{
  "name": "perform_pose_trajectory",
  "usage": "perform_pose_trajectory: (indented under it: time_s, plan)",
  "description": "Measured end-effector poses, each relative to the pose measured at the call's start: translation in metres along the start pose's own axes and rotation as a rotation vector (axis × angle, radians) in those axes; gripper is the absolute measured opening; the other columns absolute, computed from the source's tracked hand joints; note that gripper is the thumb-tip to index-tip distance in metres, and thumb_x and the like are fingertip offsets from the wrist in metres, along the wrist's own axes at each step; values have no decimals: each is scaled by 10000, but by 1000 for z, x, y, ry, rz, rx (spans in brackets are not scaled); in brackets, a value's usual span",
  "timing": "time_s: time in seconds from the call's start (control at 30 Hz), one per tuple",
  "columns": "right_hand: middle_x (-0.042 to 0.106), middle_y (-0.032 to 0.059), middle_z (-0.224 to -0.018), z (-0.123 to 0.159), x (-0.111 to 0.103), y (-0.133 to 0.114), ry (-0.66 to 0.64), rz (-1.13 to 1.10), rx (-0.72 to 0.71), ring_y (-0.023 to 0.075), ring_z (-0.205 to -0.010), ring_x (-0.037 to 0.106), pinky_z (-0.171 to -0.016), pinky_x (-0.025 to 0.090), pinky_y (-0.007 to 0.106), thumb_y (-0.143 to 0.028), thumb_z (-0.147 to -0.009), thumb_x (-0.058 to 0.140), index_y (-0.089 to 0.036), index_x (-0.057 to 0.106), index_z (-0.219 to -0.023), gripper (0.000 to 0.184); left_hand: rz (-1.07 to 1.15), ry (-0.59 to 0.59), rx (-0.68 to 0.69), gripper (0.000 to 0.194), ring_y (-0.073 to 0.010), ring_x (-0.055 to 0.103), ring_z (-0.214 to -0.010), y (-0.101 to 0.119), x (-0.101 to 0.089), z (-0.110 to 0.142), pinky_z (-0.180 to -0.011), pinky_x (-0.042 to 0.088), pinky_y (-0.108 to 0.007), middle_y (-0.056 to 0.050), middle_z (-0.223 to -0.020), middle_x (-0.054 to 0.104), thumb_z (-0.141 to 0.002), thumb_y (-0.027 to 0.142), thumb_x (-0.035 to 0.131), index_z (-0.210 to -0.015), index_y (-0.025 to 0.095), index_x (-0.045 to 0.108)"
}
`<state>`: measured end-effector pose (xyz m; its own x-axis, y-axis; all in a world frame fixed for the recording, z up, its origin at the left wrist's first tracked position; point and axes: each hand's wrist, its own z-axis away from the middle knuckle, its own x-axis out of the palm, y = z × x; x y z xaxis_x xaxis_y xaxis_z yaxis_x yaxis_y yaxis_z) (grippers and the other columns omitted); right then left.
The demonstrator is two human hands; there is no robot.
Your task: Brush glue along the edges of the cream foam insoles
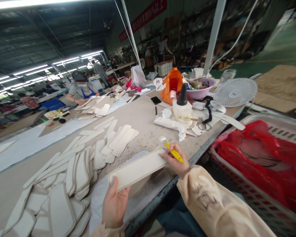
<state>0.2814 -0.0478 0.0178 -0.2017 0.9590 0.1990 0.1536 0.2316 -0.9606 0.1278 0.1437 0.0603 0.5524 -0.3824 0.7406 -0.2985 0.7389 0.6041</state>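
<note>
A long white panel with rounded corners (140, 168) is held up above the table's front edge. My left hand (115, 200) grips its near left end, thumb on top and fingers underneath. At the far right end, my right hand (177, 161) pinches the panel and also holds a brush with a yellow handle (176, 154), its whitish tip pointing away from me. Beneath the panel lies a white sheet (101, 194), partly hidden. To the left, many similar white panels (61, 207) lie in overlapping heaps, with a fanned stack (123, 140) farther back.
A white bottle with a black cone top (182, 105), scissors (205, 125), an orange bag (172, 85), a purple basin (199, 89) and a phone (155, 100) are on the table (143, 115). Right stands a basket (239, 177) with red plastic. A person (82, 89) works across.
</note>
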Motion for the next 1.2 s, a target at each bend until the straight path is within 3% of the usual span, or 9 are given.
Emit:
perform_pose_trajectory:
  time_s: [0.17,0.47,0.63,0.93,1.07,1.2]
  plan:
    - [438,-81,-664,0,0,-3,-37,-34,5,88,-505,392,-497,329,220,-340,-695,755,-252,405,-805,377,18,25,-29,430,-227,589,-1129,1,-1,-1,-1046,412,-439,-80,-1181,657,-923,122,436,-1328,253,497]
    - [414,-86,-630,0,0,-5,-22,-34,-7,81,-486,356,-475,298,220,-335,-676,762,-247,404,-802,389,1,-29,-4,410,-226,598,-1125,1,-4,-2,-1044,416,-445,-75,-1212,642,-922,146,448,-1313,253,513]
    - [434,-83,-637,0,1,-6,-22,-50,5,86,-492,382,-479,316,223,-326,-673,766,-246,403,-802,394,71,-4,-5,401,-227,574,-1162,2,2,2,-1055,403,-441,-76,-1199,656,-908,143,453,-1289,234,536]
    - [531,-52,-657,-1,-3,2,124,-109,12,108,-533,469,-485,384,228,-314,-600,825,-244,455,-798,426,228,-41,9,417,-248,465,-1277,-12,10,11,-1087,363,-455,-109,-1242,627,-886,150,435,-1295,169,514]
    - [539,-45,-672,0,-4,4,142,-135,-18,115,-551,491,-513,413,241,-310,-579,836,-244,460,-796,440,230,-63,26,462,-232,479,-1266,-16,12,16,-1102,340,-460,-77,-1251,626,-868,94,429,-1304,220,511]
    - [550,-42,-684,3,0,7,150,-128,-5,121,-561,501,-527,414,246,-310,-577,840,-245,458,-808,451,218,-48,-3,449,-237,537,-1209,-33,19,22,-1078,360,-507,-63,-1209,653,-871,73,463,-1274,259,535]
